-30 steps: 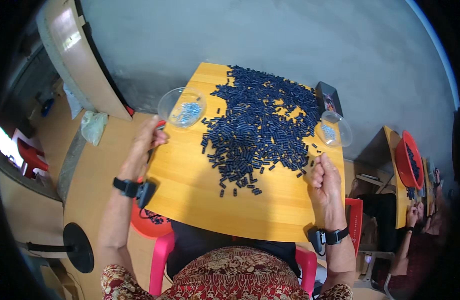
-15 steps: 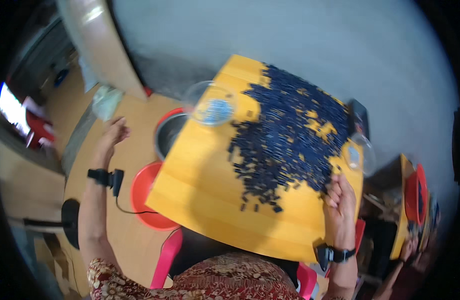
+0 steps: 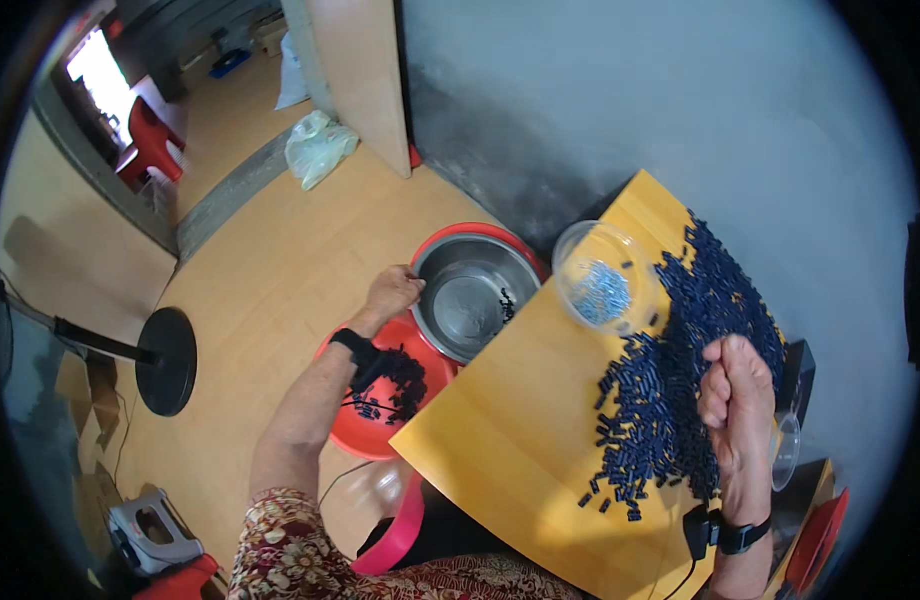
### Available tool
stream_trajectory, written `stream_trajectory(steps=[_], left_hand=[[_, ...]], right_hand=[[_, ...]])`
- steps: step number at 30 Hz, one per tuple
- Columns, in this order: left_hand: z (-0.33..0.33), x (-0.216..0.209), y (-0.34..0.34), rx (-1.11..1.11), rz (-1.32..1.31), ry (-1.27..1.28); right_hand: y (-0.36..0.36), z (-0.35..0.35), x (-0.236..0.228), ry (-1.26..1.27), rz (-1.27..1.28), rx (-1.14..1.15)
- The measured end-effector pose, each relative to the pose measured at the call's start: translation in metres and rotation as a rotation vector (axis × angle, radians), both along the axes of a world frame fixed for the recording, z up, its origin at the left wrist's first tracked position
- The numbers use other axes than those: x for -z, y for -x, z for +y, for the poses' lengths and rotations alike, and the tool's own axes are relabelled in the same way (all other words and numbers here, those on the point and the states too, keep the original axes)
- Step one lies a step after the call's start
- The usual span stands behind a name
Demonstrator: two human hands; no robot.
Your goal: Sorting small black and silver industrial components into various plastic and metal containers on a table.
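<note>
- Far left: a black round stand base (image 3: 168,360) is sitting on the wooden floor (image 3: 260,270), with a red chair (image 3: 150,145) and a clear plastic bag (image 3: 318,148) lying further back near a pale door panel (image 3: 355,75).
- A red bowl (image 3: 365,425) is sitting low beside the desk, holding a small scatter of dark blue pieces; part of it is lying under the forearm.
- The left hand (image 3: 392,293) is reaching out to the left of the desk, arm stretched, a black wrist band (image 3: 360,348) showing. Fingers are curling over the near rim of the steel bowl (image 3: 470,300), gripping it at its left edge.
- The steel bowl is round, shiny grey, resting inside a red rim, just off the desk's left corner. It is holding only a few dark pieces near its right wall.
- The yellow desk (image 3: 510,440) is running diagonally; a clear plastic tub (image 3: 600,275) is standing at its upper corner, with small pale blue bits inside.
- A broad heap of dark blue cylinders (image 3: 670,380) is spreading over the desk's right half, short and tube-like, thinning to loose strays at the near edge.
- The right hand (image 3: 735,395) is resting on the heap's right side, clenched into a loose fist, thumb upward, wrist wearing a black watch (image 3: 740,535). Whether it is enclosing any pieces I cannot tell.
- A second clear tub (image 3: 785,450) is peeking out just right of that hand.
</note>
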State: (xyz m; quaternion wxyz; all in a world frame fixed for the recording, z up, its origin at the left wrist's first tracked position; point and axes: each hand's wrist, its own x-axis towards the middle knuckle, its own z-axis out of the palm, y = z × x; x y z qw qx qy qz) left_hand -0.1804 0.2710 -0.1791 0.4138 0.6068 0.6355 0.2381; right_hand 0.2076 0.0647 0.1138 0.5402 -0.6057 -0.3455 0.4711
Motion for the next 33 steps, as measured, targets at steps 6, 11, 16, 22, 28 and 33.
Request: stream_trajectory(steps=[6,11,16,22,28,33], left_hand=[[-0.014,0.02,-0.013,-0.167,0.323,0.014],[-0.011,0.039,-0.023,-0.133,0.49,0.062],[-0.008,0.059,-0.022,0.006,0.572,0.252],[0.003,0.087,-0.033,-0.084,0.554,0.282],[0.008,0.064,-0.036,-0.079,0.63,0.234],[0.009,0.044,-0.035,-0.071,0.53,0.172]], right_hand=[[0.03,0.075,0.009,-0.134,-0.477,-0.236],[0.046,0.099,0.043,-0.242,-0.798,-0.26],[0.057,0.105,0.05,-0.38,-1.082,-0.398],[0.063,0.09,0.03,-0.439,-1.248,-0.446],[0.066,0.08,0.02,-0.435,-1.311,-0.444],[0.061,0.067,0.017,-0.406,-1.311,-0.423]])
